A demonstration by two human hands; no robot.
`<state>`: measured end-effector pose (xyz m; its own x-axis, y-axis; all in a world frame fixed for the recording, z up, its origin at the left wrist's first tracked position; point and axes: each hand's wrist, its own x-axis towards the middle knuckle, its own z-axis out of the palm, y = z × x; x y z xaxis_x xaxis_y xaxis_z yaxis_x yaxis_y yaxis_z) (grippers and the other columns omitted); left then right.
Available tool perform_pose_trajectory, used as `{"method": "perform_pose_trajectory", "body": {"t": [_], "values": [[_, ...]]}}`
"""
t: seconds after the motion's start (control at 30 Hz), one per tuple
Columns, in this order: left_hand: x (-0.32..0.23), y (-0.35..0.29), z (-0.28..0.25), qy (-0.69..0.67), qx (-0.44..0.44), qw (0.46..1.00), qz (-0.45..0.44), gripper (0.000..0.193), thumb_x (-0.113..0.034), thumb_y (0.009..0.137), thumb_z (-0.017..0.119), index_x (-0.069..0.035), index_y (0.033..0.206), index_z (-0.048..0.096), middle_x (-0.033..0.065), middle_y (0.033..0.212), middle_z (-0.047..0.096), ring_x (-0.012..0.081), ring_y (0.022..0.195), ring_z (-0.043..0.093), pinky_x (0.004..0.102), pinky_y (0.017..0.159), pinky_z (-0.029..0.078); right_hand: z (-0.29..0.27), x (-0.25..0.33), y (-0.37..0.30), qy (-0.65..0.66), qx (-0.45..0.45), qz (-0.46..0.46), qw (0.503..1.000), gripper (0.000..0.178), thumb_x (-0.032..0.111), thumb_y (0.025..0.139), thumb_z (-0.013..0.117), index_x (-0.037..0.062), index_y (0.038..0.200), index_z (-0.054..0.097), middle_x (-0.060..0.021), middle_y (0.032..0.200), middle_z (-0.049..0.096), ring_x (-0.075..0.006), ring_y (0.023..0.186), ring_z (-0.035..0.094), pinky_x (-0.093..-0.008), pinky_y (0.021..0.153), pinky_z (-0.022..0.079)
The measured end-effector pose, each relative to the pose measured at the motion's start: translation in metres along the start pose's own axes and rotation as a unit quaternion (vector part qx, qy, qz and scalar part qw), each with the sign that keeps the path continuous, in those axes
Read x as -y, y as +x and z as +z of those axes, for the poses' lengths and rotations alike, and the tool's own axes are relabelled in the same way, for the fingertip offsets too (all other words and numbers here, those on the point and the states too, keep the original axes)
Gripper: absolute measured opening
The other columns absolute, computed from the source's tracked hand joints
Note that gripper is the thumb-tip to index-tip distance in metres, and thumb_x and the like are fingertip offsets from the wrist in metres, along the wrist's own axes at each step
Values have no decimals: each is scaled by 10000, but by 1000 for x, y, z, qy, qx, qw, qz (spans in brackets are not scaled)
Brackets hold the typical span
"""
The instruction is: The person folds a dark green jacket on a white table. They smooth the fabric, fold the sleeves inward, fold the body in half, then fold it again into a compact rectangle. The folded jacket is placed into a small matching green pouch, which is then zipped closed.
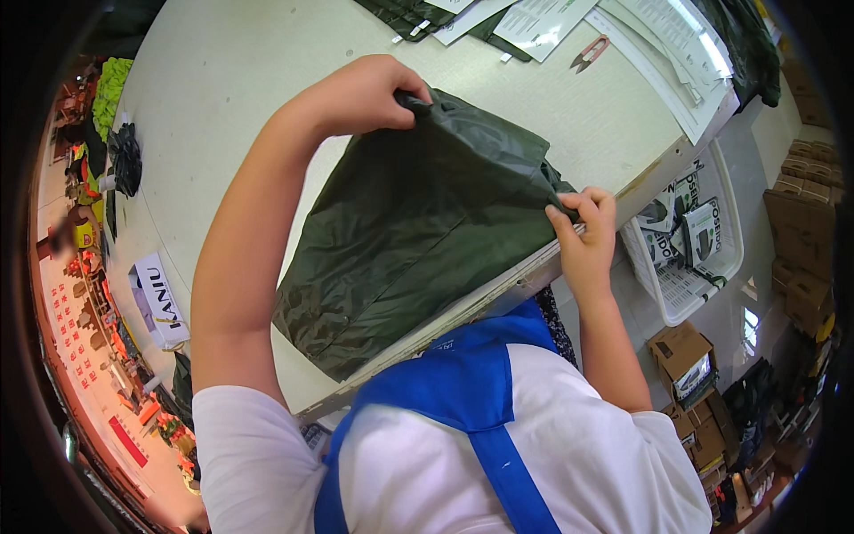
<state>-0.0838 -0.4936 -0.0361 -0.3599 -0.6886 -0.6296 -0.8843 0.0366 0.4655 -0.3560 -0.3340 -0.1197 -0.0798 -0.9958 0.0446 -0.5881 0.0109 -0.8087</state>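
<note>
Setting: a workroom with a pale tabletop (231, 80), cartons and shelving at the right, seen from above the person's own white shirt and blue apron straps.

Item 1, nearest: dark green garment (418, 222) of thin, shiny fabric, lying flat on the tabletop with its lower end overhanging the near edge.

Item 2: right hand (589, 233), grip pinched shut on the garment's right corner at the table edge.

Item 3: left hand (365, 93), grip closed over a gathered fold at the garment's far corner.

Step in hand, by judgement: spreading or squaring the garment; the next move likely calls for both corners drawn taut and level.

Item 4: white basket (694, 258) of packaged goods, beside the table.

Item 5, farthest: red thread snips (589, 53), printed sheets (551, 18), and possibly more dark garments, partly cut off.
</note>
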Motion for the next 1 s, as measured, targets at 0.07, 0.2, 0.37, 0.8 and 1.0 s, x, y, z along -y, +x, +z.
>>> {"method": "perform_pose_trajectory", "body": {"t": [0.07,0.2,0.37,0.8,1.0], "values": [[6,-16,-2,-4,-59,996,66,200,-46,695,626,-35,884,691,51,1034,611,147,912,535,263,782,440,-2,1,1,9,-14,-104,994,207,52,800,677,-11,986,613,-70,904,598,-133,807,541,-247,722,436],[25,-6,1,-118,-24,980,160,112,-70,701,587,-24,794,629,16,825,539,120,818,501,247,735,417,9,-9,7,210,85,58,972,135,85,866,604,12,978,583,-63,875,606,-169,778,548,-274,728,441],[40,52,25,-187,80,979,10,158,-143,743,564,-91,882,618,-44,771,543,74,724,472,227,656,383,19,-9,20,46,148,188,970,207,151,900,562,27,1066,546,-116,907,638,-266,837,609,-336,764,466],[47,48,33,-288,32,956,42,269,-133,784,652,-84,1047,621,-20,910,599,80,822,528,236,761,434,48,28,80,-95,222,-54,969,288,305,893,576,46,1017,563,-203,794,652,-392,749,627,-467,663,490],[77,-47,108,-11,-440,893,89,529,-266,837,644,-108,1310,467,153,1338,457,343,1219,440,420,1020,357,71,16,79,-240,196,-81,947,257,309,930,511,62,1000,495,-163,759,655,-370,717,632,-468,629,485]]}}
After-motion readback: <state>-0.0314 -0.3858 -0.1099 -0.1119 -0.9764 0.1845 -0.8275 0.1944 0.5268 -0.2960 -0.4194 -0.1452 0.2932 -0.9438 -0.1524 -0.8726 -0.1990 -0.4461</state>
